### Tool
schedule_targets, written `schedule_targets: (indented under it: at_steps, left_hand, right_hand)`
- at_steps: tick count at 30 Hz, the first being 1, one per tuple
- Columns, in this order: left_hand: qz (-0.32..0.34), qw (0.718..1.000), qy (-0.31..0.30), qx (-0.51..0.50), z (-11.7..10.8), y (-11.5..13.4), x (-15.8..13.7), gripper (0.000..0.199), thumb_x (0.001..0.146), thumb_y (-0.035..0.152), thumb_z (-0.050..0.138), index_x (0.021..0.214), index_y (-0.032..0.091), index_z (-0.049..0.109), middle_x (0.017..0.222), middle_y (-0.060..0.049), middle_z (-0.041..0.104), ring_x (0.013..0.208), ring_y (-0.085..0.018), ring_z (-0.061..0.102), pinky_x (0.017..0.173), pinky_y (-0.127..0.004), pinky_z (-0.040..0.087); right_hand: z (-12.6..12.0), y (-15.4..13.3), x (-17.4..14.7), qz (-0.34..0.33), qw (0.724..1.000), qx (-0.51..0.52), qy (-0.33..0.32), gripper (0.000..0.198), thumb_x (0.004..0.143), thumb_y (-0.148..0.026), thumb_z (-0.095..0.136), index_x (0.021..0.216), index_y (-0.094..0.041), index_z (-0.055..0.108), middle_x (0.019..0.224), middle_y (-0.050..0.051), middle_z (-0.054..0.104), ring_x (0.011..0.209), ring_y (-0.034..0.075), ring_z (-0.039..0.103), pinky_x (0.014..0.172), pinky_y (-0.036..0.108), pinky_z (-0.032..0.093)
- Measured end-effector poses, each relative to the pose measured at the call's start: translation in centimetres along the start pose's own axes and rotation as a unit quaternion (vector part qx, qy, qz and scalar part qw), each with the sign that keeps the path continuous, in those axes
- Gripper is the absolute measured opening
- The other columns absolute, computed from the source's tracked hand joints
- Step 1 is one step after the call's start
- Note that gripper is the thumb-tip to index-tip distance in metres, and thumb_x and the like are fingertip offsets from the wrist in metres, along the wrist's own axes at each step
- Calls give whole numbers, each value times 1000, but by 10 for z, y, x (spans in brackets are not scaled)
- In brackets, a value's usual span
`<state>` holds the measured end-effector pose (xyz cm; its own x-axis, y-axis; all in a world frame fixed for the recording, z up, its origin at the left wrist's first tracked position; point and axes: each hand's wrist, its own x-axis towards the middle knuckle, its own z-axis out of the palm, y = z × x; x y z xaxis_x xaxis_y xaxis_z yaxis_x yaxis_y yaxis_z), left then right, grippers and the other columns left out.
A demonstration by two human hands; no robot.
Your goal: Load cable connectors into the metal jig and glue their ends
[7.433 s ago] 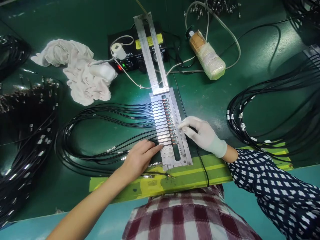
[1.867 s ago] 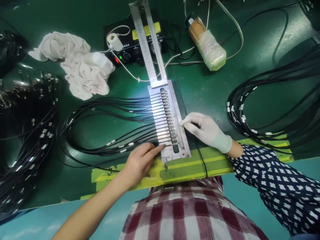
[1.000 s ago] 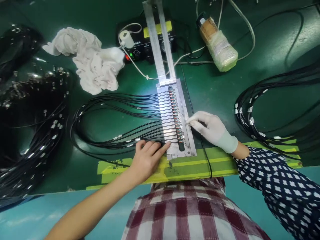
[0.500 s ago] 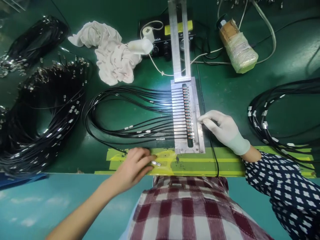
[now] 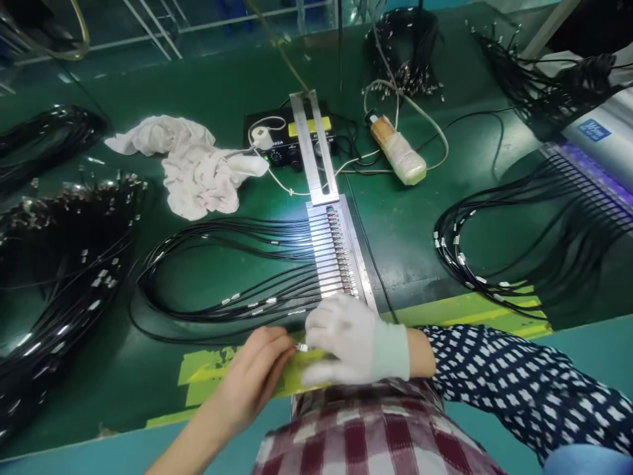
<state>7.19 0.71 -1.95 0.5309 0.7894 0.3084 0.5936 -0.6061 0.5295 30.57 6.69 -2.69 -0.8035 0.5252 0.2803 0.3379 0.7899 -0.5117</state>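
My bare left hand (image 5: pixel 262 366) is closed at the table's front edge, pinching a thin black cable whose metal connector (image 5: pixel 301 347) sticks out past the fingertips. Just right of that connector, my right hand (image 5: pixel 349 340) in a white glove has thumb and fingers apart and holds nothing I can see. The gloved hand covers the lower end of a metal fixture (image 5: pixel 363 264). A row of black cables (image 5: pixel 237 231) lies across this fixture, their connector ends lined up along its slot, and the cables loop out to the left.
Big black cable bundles (image 5: pixel 64 264) lie at left. Behind the fixture stand a black control box (image 5: pixel 281 148) and a slotted metal arm (image 5: pixel 316 148). A white cloth (image 5: pixel 198 171), a wrapped handheld tool (image 5: pixel 398 148) and another cable loop (image 5: pixel 459 257) flank them. Yellow tape (image 5: pixel 208 369) runs along the front edge.
My right hand has left the fixture's right side and come down and left beside the connector. My left hand still holds the cable. The head view has tilted up, showing more of the far table.
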Motion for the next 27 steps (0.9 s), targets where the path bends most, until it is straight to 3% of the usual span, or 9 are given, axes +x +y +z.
schedule_targets:
  at_steps: [2, 5, 8, 13, 16, 19, 22, 24, 27]
  left_hand:
    - [0, 1000, 11, 3, 4, -1, -1, 25, 90, -2, 55, 110, 12, 57, 98, -9, 61, 95, -15, 59, 84, -24, 51]
    - [-3, 999, 35, 21, 7, -3, -5, 20, 91, 0, 55, 106, 13, 58, 96, -9, 62, 94, -14, 60, 84, -23, 51]
    - [10, 998, 47, 43, 4, -8, -14, 16, 93, 6, 55, 106, 13, 59, 96, -9, 64, 93, -14, 62, 85, -23, 52]
    - [31, 989, 51, 136, -17, -39, -38, 16, 91, 14, 60, 106, 17, 64, 97, -8, 69, 91, -18, 65, 82, -29, 50]
    - [3, 975, 79, 210, -26, -54, -45, 12, 93, 22, 58, 102, 18, 65, 93, -9, 69, 85, -22, 64, 78, -35, 48]
    - [-14, 969, 94, 227, -20, -43, -42, 15, 93, 22, 59, 106, 17, 64, 97, -11, 70, 89, -24, 64, 80, -37, 48]
    - [-29, 990, 68, 118, -14, -24, -34, 20, 93, 11, 55, 111, 18, 62, 95, -7, 70, 88, -18, 65, 78, -30, 52]
    - [-75, 992, 84, 58, -26, -19, -32, 20, 94, 9, 54, 109, 20, 62, 91, -4, 70, 83, -15, 65, 73, -26, 53]
    - [-133, 970, 167, 116, -67, -17, -35, 19, 95, 14, 55, 110, 22, 64, 95, -4, 69, 86, -16, 64, 75, -31, 54]
  right_hand:
    - [5, -3, 8, 5, 1000, 9, -17, 41, 96, -52, 57, 76, -18, 68, 80, 3, 67, 79, 19, 57, 77, 35, 42]
    - [8, -3, 13, 52, 998, 36, -12, 35, 93, -53, 62, 83, -20, 71, 85, 2, 69, 82, 19, 58, 78, 34, 42]
    - [9, -4, 17, 52, 997, 58, -24, 28, 92, -48, 65, 88, -21, 74, 87, 0, 71, 84, 17, 60, 81, 32, 43]
    - [8, -4, 21, 53, 994, 84, -42, 22, 91, -41, 65, 87, -21, 75, 87, -2, 72, 83, 15, 62, 83, 29, 45]
    - [7, 0, 23, 63, 992, 101, -35, 23, 91, -40, 63, 83, -21, 73, 83, -1, 71, 80, 16, 62, 82, 30, 46]
    - [4, -1, 28, 51, 992, 116, -22, 20, 90, -35, 64, 80, -20, 71, 81, 0, 70, 77, 16, 61, 82, 31, 46]
    - [-4, -2, 25, 42, 989, 144, -9, 11, 89, -29, 65, 84, -20, 70, 87, 1, 70, 82, 17, 63, 83, 33, 46]
    - [-15, 9, 16, 64, 984, 168, -1, 8, 89, -26, 66, 95, -23, 70, 95, 1, 71, 89, 19, 64, 87, 35, 47]
    - [-34, 42, -8, 144, 977, 156, 24, 14, 94, -27, 58, 103, -25, 69, 101, 3, 71, 94, 21, 65, 87, 38, 49]
